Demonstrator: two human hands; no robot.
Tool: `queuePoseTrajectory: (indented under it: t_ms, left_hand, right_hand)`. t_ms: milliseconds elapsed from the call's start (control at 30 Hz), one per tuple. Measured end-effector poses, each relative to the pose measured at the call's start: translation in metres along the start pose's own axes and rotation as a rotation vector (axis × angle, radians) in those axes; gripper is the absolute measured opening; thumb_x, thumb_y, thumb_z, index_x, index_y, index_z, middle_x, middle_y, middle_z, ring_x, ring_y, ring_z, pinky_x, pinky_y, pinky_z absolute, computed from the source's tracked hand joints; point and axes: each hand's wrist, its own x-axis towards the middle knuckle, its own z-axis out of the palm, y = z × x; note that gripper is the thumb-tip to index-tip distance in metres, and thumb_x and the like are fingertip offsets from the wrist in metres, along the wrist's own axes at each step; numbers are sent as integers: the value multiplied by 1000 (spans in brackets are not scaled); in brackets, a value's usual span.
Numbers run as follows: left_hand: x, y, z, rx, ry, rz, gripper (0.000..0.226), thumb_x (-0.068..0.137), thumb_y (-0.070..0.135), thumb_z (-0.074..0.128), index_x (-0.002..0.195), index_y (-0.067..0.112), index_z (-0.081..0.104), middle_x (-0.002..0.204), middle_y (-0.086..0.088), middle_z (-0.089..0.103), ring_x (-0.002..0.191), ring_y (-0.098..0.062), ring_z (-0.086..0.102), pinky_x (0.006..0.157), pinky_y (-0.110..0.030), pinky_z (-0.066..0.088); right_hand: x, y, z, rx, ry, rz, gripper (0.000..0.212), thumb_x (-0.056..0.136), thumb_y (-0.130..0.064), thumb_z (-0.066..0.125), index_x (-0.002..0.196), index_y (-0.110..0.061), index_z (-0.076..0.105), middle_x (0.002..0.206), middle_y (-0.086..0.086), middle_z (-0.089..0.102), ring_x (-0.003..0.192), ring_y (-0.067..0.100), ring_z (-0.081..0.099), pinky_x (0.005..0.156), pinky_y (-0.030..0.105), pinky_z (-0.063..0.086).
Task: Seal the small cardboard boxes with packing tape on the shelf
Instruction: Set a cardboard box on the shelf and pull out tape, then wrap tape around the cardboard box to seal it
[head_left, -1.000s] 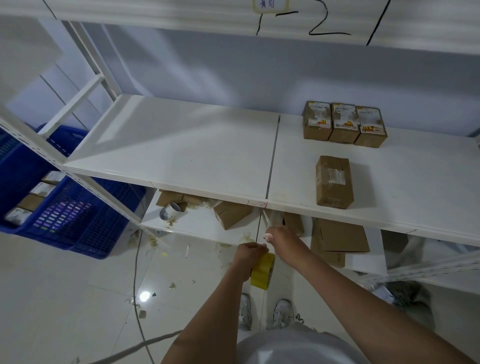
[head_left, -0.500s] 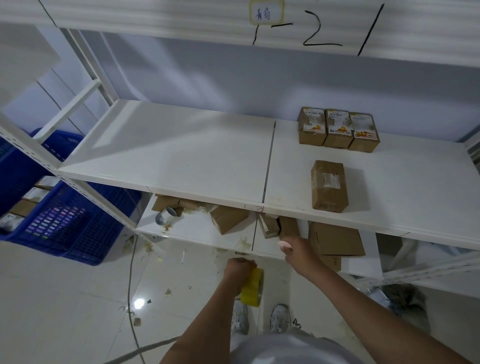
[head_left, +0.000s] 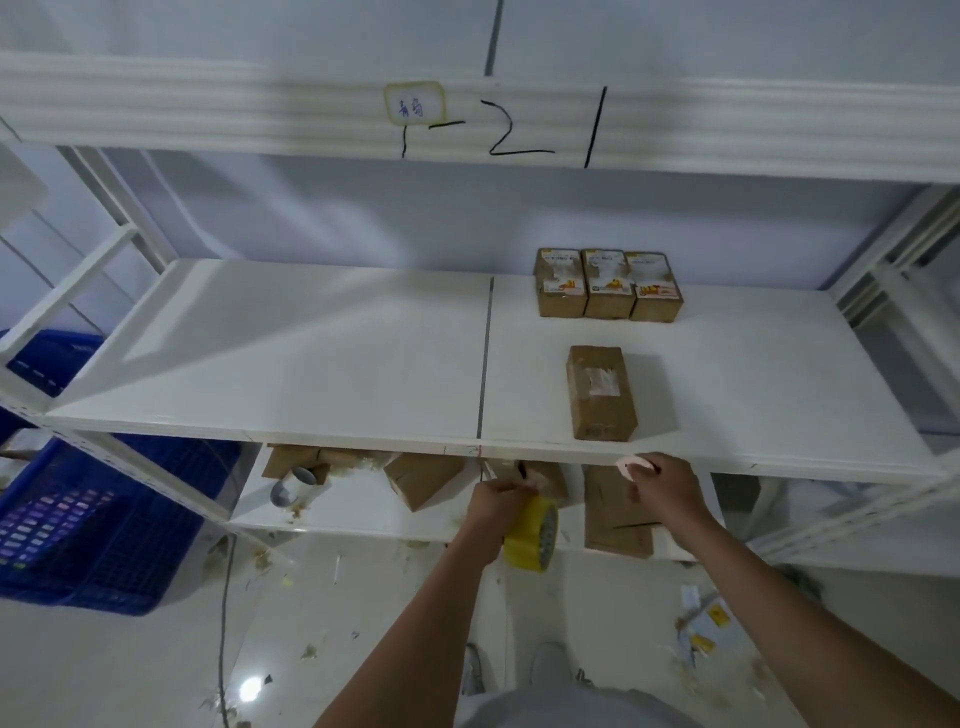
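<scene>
Shelf (head_left: 311, 364) left half free; boxes (head_left: 608, 283) right

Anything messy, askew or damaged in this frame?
Yes. Scraps and torn bits litter the floor below the lower shelf, where several cardboard boxes lie tilted at odd angles. On the middle shelf, the three labelled boxes stand in a neat row.
</scene>
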Motion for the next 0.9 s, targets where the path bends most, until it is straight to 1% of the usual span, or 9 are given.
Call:
queuePoseTrajectory:
  t_ms: [100,200,333,400,467,567,700,800,900]
  left_hand:
    - [2,20,16,-28,-11,81,10,93,17,67,97,12,75,97,-6,71,90,-24,67,74,-35,59]
    - [0,41,30,-54,-8,97,14,96,16,64,90,16,76,103,-4,70,94,-25,66,71,-33,58]
    - [-5,60,43,-60,-7,119,20,99,20,61,88,21,77,108,-2,71,90,-21,66,68,-32,58]
    - [-8,68,47,-80,4,128,20,99,18,60,88,21,77,107,-2,72,87,-20,66,66,-31,58]
    - [-9,72,49,-87,27,144,19,99,19,61,90,20,77,106,-1,72,84,-19,67,65,-31,59]
    - [-11,74,48,-114,49,172,16,99,17,62,92,14,76,105,0,72,82,-16,66,58,-25,57]
    - [-7,73,43,-124,89,177,18,98,18,62,88,16,77,107,2,72,89,-19,67,72,-34,60]
    - [-3,73,39,-107,103,175,17,97,23,64,90,17,78,105,3,71,92,-20,66,70,-32,58]
    - [0,75,35,-93,106,183,16,96,26,65,91,18,78,103,6,69,92,-19,65,67,-29,56]
  right_hand:
    - [24,10,-32,-43,135,-29,28,98,-10,54,123,-4,65,119,12,65,107,32,62,84,32,48]
    - [55,26,-62,-96,181,-2,27,96,-11,54,117,-1,68,119,16,68,105,35,64,83,32,48]
    - [90,40,-82,-88,152,13,23,94,-12,59,108,0,73,115,18,71,104,38,67,97,49,51]
    - [100,39,-84,-145,140,-2,26,94,-15,64,113,1,70,120,19,68,111,38,64,102,44,47]
    - [107,39,-85,-209,145,-10,30,94,-17,67,116,2,68,124,20,66,116,38,60,97,36,45]
    - [111,37,-83,-296,122,-24,22,93,-13,66,109,2,69,114,23,68,107,40,62,78,32,44]
    - [99,-5,-72,-532,214,-14,41,93,-14,60,132,-2,53,129,23,57,121,42,49,96,46,45]
    - [81,-49,-52,-346,255,-198,37,95,-9,58,132,-3,55,127,22,59,119,39,54,97,44,46]
    - [54,-88,-33,-122,33,-397,22,98,-8,57,118,-6,66,112,10,68,103,23,64,85,27,48]
